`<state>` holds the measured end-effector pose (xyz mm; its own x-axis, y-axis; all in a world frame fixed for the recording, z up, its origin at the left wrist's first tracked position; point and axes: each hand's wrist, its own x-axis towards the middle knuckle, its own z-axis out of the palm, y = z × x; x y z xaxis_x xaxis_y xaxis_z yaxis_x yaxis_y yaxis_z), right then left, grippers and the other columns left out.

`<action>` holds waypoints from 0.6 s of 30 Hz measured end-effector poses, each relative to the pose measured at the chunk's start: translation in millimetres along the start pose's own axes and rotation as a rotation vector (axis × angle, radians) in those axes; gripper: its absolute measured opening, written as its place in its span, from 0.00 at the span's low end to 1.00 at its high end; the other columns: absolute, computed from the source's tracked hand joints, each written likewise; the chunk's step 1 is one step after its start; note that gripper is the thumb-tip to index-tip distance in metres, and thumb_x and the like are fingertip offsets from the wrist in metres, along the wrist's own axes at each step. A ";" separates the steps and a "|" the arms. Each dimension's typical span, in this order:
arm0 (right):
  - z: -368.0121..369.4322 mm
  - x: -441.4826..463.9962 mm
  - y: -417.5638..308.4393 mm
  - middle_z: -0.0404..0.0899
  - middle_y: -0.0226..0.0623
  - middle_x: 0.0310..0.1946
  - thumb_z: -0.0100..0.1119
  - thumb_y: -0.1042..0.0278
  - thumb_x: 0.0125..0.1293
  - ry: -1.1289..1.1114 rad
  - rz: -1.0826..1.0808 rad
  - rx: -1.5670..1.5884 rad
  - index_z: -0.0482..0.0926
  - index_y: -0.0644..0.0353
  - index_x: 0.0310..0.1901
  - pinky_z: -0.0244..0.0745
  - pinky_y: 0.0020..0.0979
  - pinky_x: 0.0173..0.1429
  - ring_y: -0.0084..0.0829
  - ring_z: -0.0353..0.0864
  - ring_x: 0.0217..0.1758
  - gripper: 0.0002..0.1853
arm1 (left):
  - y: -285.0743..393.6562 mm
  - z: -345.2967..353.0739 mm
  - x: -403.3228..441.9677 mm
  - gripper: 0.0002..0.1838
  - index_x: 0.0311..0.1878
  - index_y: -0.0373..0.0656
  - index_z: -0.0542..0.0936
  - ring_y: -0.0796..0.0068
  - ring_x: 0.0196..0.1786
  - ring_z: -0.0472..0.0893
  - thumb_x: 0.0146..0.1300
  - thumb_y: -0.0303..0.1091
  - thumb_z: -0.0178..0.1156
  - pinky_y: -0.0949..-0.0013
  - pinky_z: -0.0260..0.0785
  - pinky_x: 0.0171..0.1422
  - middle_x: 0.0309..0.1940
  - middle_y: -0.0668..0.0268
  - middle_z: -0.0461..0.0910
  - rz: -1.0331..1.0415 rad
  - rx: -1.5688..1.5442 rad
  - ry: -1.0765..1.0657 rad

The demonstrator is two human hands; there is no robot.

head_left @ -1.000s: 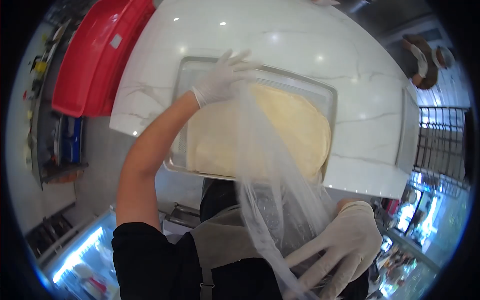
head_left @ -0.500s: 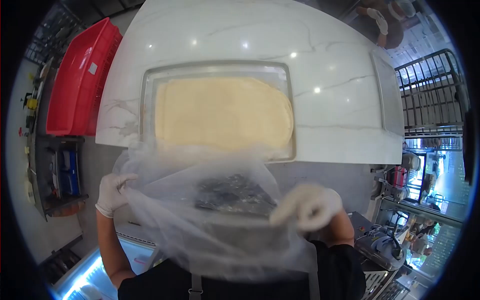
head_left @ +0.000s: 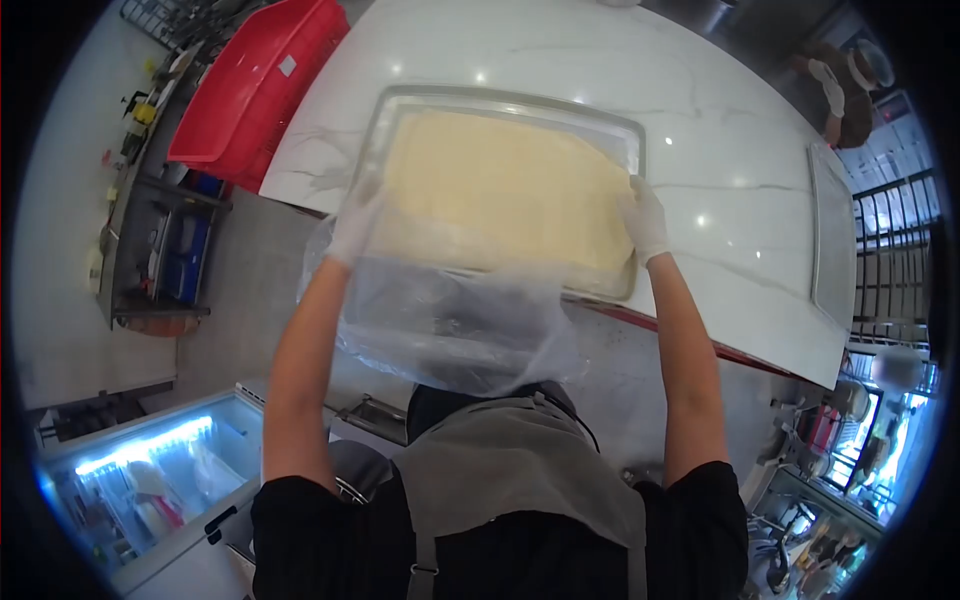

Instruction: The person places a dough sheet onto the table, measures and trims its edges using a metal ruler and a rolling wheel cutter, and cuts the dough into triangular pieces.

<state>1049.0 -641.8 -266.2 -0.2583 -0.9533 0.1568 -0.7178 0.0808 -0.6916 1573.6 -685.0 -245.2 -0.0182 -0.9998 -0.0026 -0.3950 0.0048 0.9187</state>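
Observation:
A pale yellow sheet of dough (head_left: 510, 180) lies in a shallow metal tray (head_left: 500, 97). My gloved left hand (head_left: 357, 222), smeared by motion, is at the left edge of the dough and tray; whether it grips anything is unclear. My gloved right hand (head_left: 643, 218) is at the dough's right edge by the tray rim, its fingers stretched upward along that edge. Clear plastic (head_left: 450, 320) hangs in loose folds off the front of the tray, between my forearms. On the left it reaches close to my left wrist.
A white marble-patterned table (head_left: 740, 215) carries the tray. A red plastic crate (head_left: 235, 90) stands at the left, and another metal tray (head_left: 832, 235) lies at the right end. A lit chest freezer (head_left: 160, 480) is at lower left. Another person's gloved hand (head_left: 828, 85) shows at upper right.
Both hands have moved forward from the plastic near my body to the tray's two sides. The plastic has dropped lower in front of the tray. The whole view has tilted.

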 end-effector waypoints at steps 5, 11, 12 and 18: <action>28.7 29.5 -28.1 0.82 0.50 0.57 0.62 0.54 0.64 -0.088 0.169 -0.464 0.76 0.59 0.66 0.74 0.47 0.66 0.52 0.80 0.62 0.30 | 43.7 50.3 55.8 0.35 0.70 0.31 0.71 0.62 0.66 0.78 0.69 0.46 0.64 0.63 0.67 0.71 0.63 0.52 0.79 -0.211 0.323 -0.089; 39.1 51.9 -53.1 0.82 0.54 0.57 0.63 0.52 0.62 -0.096 0.319 -0.644 0.76 0.59 0.66 0.73 0.47 0.66 0.53 0.79 0.62 0.32 | -1.1 49.8 110.3 0.31 0.64 0.32 0.76 0.67 0.58 0.82 0.66 0.45 0.67 0.64 0.73 0.64 0.54 0.57 0.84 -0.425 -0.156 -0.112; 40.9 53.2 -45.8 0.82 0.54 0.56 0.63 0.51 0.61 -0.084 0.332 -0.694 0.76 0.59 0.65 0.73 0.47 0.66 0.53 0.79 0.61 0.32 | 3.7 47.1 110.9 0.30 0.63 0.32 0.77 0.69 0.57 0.83 0.65 0.44 0.67 0.65 0.73 0.63 0.53 0.57 0.84 -0.512 -0.331 -0.173; 10.1 57.6 -40.5 0.86 0.50 0.49 0.66 0.58 0.60 -0.123 0.336 -0.207 0.82 0.63 0.58 0.78 0.43 0.60 0.47 0.85 0.55 0.26 | 17.4 41.0 99.1 0.28 0.66 0.35 0.74 0.68 0.56 0.82 0.65 0.38 0.66 0.65 0.75 0.62 0.56 0.58 0.82 -0.156 -0.418 -0.426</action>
<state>1069.8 -702.9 -236.3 -0.4297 -0.8908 -0.1478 -0.7252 0.4380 -0.5313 1527.3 -783.2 -245.6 -0.3890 -0.8928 -0.2274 -0.0302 -0.2343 0.9717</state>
